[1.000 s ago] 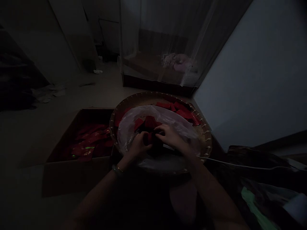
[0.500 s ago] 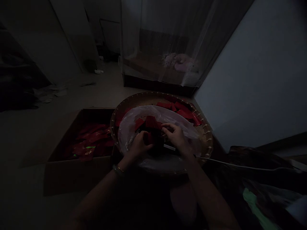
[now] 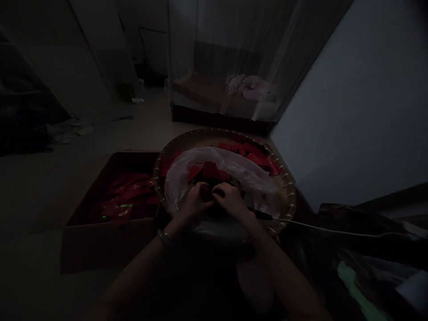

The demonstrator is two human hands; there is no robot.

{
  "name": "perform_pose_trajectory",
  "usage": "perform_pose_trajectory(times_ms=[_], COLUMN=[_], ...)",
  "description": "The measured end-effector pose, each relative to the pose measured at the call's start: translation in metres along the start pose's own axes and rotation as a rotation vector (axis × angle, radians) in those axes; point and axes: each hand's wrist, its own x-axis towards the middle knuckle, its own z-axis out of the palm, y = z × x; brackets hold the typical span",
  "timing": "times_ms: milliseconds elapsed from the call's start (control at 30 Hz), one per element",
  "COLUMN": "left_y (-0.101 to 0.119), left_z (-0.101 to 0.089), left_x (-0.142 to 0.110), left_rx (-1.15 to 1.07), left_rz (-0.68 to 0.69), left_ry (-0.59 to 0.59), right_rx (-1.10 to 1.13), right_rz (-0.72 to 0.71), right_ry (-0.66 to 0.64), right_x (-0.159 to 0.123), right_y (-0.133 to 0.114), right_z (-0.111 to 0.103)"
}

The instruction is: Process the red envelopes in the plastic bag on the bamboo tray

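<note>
Curling our left hand (image 3: 195, 201) and right hand (image 3: 230, 200) close, fingers bent, grip too dark to tell, we could disturb red packets (image 3: 211, 170) just beyond, within the woven tray (image 3: 286, 189), by nudging forward.

compared with 0.5 s ago, the right hand (image 3: 230, 198) is drawn in close beside the left hand (image 3: 198, 199); a white strip is now hidden, and a dark handle (image 3: 263, 215) is exposed at the pale cable's (image 3: 317, 226) end.
</note>
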Motion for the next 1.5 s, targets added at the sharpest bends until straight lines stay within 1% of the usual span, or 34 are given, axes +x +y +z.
perform_pose_trajectory(times_ms=[67, 133, 200, 267, 333, 433, 500, 533, 600, 667, 733, 767, 833, 900, 967, 1033, 1100, 1167, 1233, 1300, 1367, 1400, 1433, 1467, 1500], left_y=[-0.001, -0.003, -0.005, -0.006, -0.007, -0.007, -0.007, -0.007, -0.008, -0.009, -0.010, -0.010, -0.010, -0.009, -0.008, -0.008, -0.008, -0.009, -0.010, -0.011, -0.012, -0.012, -0.012, -0.011, -0.011], left_z=[-0.001, -0.001, -0.001, -0.001, 0.000, -0.001, -0.002, -0.002, -0.002, -0.001, 0.000, 0.000, 0.000, 0.000, -0.001, -0.001, -0.002, -0.002, -0.001, 0.000, 0.001, 0.001, 0.001, 0.001, 0.001], left_x=[0.000, 0.001, 0.002, 0.003, 0.003, 0.003, 0.003, 0.002, 0.002, 0.002, 0.002, 0.002, 0.002, 0.001, 0.001, 0.001, 0.001, 0.001, 0.001, 0.000, 0.000, 0.000, 0.000, 0.000, 0.000], left_rx=[0.009, 0.015, -0.015, -0.067, -0.111, -0.126, -0.102, -0.086, -0.064, -0.050, -0.046, -0.047, -0.049, -0.053, -0.045, -0.028, 0.006, 0.030, 0.016, -0.014, -0.016, -0.011, -0.011, -0.018, -0.026], left_rz=[0.021, 0.029, 0.022, -0.006, -0.053, -0.078, -0.075, -0.077, -0.097, -0.111, -0.112, -0.107, -0.094, -0.096, -0.087, -0.050, -0.007, 0.000, -0.019, -0.045, -0.058, -0.057, -0.054, -0.053, -0.054], left_ry=[-0.019, -0.034, -0.054, -0.082, -0.091, -0.105, -0.122, -0.137, -0.153, -0.156, -0.143, -0.138, -0.133, -0.137, -0.143, -0.143, -0.142, -0.149, -0.152, -0.136, -0.120, -0.121, -0.126, -0.133, -0.137], right_rx=[0.040, 0.119, 0.212, 0.261, 0.222, 0.122, 0.124, 0.145, 0.203, 0.258, 0.265, 0.243, 0.170, 0.083, -0.003, -0.076, -0.100, -0.067, 0.008, 0.067, 0.058, 0.040, 0.024, 0.017, 0.019], right_rz=[0.022, 0.077, 0.152, 0.174, 0.093, -0.067, -0.088, -0.078, -0.035, 0.053, 0.139, 0.155, 0.126, 0.050, -0.025, -0.089, -0.118, -0.115, -0.080, -0.017, 0.047, 0.070, 0.077, 0.067, 0.044], right_ry=[0.033, 0.064, 0.096, 0.135, 0.153, 0.092, 0.060, 0.065, 0.112, 0.179, 0.264, 0.303, 0.353, 0.337, 0.292, 0.260, 0.228, 0.206, 0.237, 0.323, 0.401, 0.409, 0.389, 0.335, 0.252], right_x=[0.000, -0.001, -0.002, -0.004, -0.004, -0.002, 0.001, 0.002, 0.004, 0.003, 0.002, 0.000, -0.003, -0.007, -0.009, -0.009, -0.006, -0.002, 0.001, 0.001, -0.001, -0.002, -0.003, -0.004, -0.005], right_y=[0.006, 0.013, 0.017, 0.018, 0.015, 0.009, 0.005, 0.004, 0.004, 0.008, 0.014, 0.017, 0.021, 0.019, 0.012, 0.004, -0.001, -0.002, 0.002, 0.010, 0.017, 0.020, 0.021, 0.022, 0.022], right_z=[-0.002, -0.006, -0.010, -0.014, -0.013, -0.005, 0.001, 0.002, -0.001, -0.009, -0.020, -0.024, -0.028, -0.024, -0.014, 0.000, 0.011, 0.015, 0.010, -0.002, -0.013, -0.017, -0.020, -0.020, -0.019])
